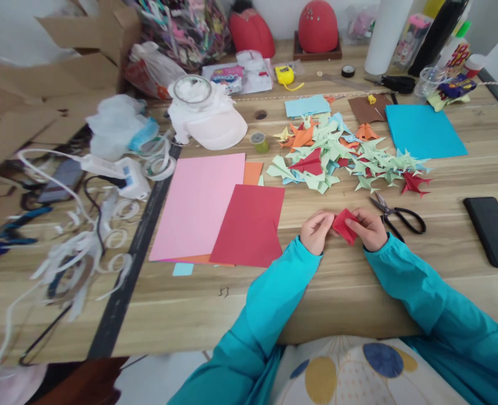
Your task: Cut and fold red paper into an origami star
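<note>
Checking from the near side of the bench (181, 315): the right grip (371, 228) is closed on a small folded red paper (342, 225), thumb on top. The left grip (316, 232) has its fingertips drawn together at the paper's left corner; whether they pinch it cannot be told. The fold would be best made by matching the edges first, steadying them under the right thumb, then pressing the crease firmly along its length. Position: the paper lies between the two grips, touching the right. Scissors (386, 211) rest just beyond the right grip. Farther back lies a heap of folded paper shapes (322, 140), with a blue sheet (428, 132) at its right.
</note>
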Action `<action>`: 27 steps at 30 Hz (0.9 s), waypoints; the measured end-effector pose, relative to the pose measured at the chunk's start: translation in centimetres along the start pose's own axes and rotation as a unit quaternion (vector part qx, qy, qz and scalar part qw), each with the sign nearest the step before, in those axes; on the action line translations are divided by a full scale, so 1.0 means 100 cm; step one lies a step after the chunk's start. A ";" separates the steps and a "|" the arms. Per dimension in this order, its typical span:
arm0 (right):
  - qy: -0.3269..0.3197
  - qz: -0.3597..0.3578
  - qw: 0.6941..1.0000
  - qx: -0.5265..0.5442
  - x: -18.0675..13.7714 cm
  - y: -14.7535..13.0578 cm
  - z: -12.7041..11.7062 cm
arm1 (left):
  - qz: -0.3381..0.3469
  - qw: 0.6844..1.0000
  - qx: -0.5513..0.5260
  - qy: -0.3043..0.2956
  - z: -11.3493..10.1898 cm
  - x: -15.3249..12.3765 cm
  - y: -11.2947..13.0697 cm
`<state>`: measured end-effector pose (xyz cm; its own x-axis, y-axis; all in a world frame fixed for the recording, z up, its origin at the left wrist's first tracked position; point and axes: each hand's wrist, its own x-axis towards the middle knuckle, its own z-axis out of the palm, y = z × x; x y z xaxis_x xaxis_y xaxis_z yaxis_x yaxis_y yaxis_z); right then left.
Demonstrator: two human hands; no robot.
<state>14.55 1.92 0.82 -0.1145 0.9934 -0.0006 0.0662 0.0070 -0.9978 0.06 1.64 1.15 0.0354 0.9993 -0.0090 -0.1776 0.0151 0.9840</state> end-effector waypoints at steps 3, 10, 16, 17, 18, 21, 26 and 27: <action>-0.005 -0.005 1.000 -0.013 0.000 -0.001 0.000 | 0.014 1.000 0.012 -0.008 -0.001 0.001 0.002; -0.059 -0.050 0.991 -0.106 -0.001 0.002 -0.002 | 0.107 0.992 0.055 -0.048 -0.001 0.001 -0.001; -0.087 -0.054 0.983 -0.154 -0.003 0.000 -0.002 | 0.121 0.987 0.093 -0.050 -0.002 0.001 -0.003; -0.087 -0.052 0.983 -0.156 -0.003 -0.001 -0.002 | 0.121 0.987 0.093 -0.048 -0.002 0.001 -0.003; -0.086 -0.051 0.983 -0.157 -0.003 -0.002 -0.001 | 0.122 0.987 0.092 -0.047 -0.002 0.001 -0.003; -0.086 -0.052 0.982 -0.162 -0.003 -0.002 0.000 | 0.126 0.987 0.085 -0.049 -0.002 0.001 -0.002; -0.086 -0.047 0.984 -0.150 -0.003 0.001 0.000 | 0.117 0.989 0.082 -0.044 -0.002 0.000 0.001; -0.086 -0.041 0.985 -0.141 -0.003 0.002 0.000 | 0.112 0.990 0.080 -0.041 -0.003 0.000 0.002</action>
<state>14.61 1.65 0.63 -0.2959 0.9542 0.0446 0.3191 0.1428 -0.9369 -0.24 1.62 1.27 0.0944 0.9705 0.2217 -0.0333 -0.2195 0.9750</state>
